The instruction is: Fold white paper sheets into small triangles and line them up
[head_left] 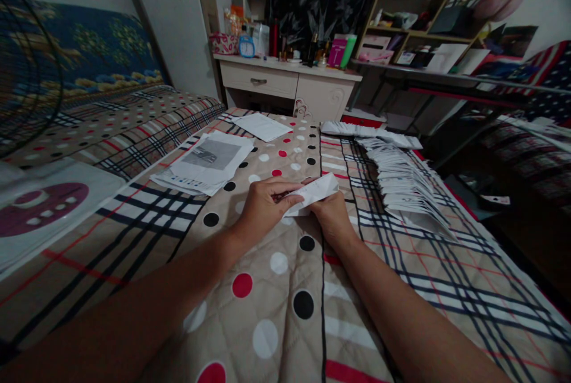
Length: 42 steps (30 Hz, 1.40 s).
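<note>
Left hand (263, 204) and right hand (330, 213) both pinching one folded white paper (312, 192) between them on the quilt (276, 288), row of folded papers (401, 181) right of right hand, stack of sheets (205, 163) beyond left hand

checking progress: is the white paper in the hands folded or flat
Folded: white paper sheet shows creased flaps, held by left hand and right hand.

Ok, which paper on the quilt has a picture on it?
The top sheet of the stack at left: it shows a grey picture. The held folded paper, the lone sheet behind and the row at right look plain.
</note>
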{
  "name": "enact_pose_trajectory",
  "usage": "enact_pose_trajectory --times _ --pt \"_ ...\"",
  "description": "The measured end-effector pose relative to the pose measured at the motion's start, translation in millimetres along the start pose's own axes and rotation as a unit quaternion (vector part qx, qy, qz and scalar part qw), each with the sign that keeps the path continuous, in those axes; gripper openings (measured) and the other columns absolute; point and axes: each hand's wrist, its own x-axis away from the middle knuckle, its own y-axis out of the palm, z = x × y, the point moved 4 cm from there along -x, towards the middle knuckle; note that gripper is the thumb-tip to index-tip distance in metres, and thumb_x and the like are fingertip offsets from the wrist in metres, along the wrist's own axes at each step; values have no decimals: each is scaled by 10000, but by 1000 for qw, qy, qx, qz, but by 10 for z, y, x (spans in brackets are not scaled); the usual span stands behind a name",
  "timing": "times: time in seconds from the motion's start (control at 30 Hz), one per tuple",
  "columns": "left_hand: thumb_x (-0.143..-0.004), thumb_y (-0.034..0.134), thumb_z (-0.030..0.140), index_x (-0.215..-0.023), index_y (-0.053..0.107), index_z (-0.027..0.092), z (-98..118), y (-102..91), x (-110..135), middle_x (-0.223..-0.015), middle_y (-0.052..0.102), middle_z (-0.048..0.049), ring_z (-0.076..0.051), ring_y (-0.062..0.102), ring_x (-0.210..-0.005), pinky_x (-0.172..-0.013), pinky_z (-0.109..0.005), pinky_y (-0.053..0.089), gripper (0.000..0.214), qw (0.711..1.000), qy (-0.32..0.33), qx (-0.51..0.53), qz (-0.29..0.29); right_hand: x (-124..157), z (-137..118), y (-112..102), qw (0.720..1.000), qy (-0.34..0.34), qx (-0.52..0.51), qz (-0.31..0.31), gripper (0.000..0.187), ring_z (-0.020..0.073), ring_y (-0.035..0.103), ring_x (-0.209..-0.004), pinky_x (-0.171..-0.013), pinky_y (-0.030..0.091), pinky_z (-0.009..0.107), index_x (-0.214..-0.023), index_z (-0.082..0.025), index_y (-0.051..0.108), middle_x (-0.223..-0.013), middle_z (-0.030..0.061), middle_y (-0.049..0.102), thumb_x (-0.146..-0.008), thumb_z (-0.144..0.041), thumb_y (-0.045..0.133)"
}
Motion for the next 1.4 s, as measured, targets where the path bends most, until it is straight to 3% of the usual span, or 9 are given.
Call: enact_pose_trajectory --times 0.2,0.37,0.5,0.73,0.87,0.97,1.17,1.4 --pt "-727 776 190 -907 791 191 -16 29 29 -874 766 -58 -178 697 -801 -709 -268 548 180 1000 -27 15 -2 -15 -13 -17 999 -33 31 5 273 147 580 -653 -616 462 254 -772 -188 644 -730 -4 681 -557 -246 802" --pt "-692 778 190 -862 792 174 -68 22 2 -874 776 -60 -192 713 -778 -692 -280 576 171 988 -119 99 -8 2 -1 -12 999 -16 42 13 258 183 614 -686 -636 489 283 -768 -195 652 -749 23 708 -572 -289 791" --pt "-657 810 247 -849 788 152 -138 -7 -24 -825 777 -63 -193 712 -734 -666 -284 580 215 981 -157 117 2 7 -3 -24 999 -2 15 31 203 188 629 -700 -640 493 285 -736 -192 659 -760 27 724 -602 -304 761" --pt "-664 807 259 -858 787 147 -162 3 -5 -818 776 -67 -194 709 -705 -635 -281 571 225 980 -168 107 -10 -16 74 -45 995 30 -75 52 142 148 597 -632 -621 475 259 -709 -196 674 -713 -10 712 -606 -269 739" --pt "-711 759 206 -855 788 155 -148 -10 -13 -849 776 -67 -194 710 -753 -667 -279 566 155 986 -148 77 -14 -15 67 -55 997 16 -61 42 151 136 582 -631 -617 466 244 -705 -199 686 -704 -24 703 -575 -215 760" --pt "-754 732 209 -863 790 179 -128 -10 -14 -855 769 -54 -178 693 -760 -672 -264 539 127 995 -97 25 -26 -10 40 -50 999 13 -37 32 154 137 573 -618 -611 474 249 -669 -199 669 -679 -24 693 -550 -196 767" --pt "-883 624 294 -779 773 194 -34 23 26 -677 670 -22 -137 588 -639 -602 -249 433 208 993 8 -110 -51 1 -8 -20 1000 -4 19 9 217 164 594 -625 -583 488 270 -682 -201 649 -681 -4 701 -532 -271 789" --pt "-895 600 251 -705 735 184 21 56 38 -626 611 -6 -130 547 -598 -580 -248 385 243 992 28 -95 -76 3 17 -47 999 -1 -48 25 205 146 585 -622 -598 474 260 -731 -211 679 -692 -25 688 -558 -230 786"
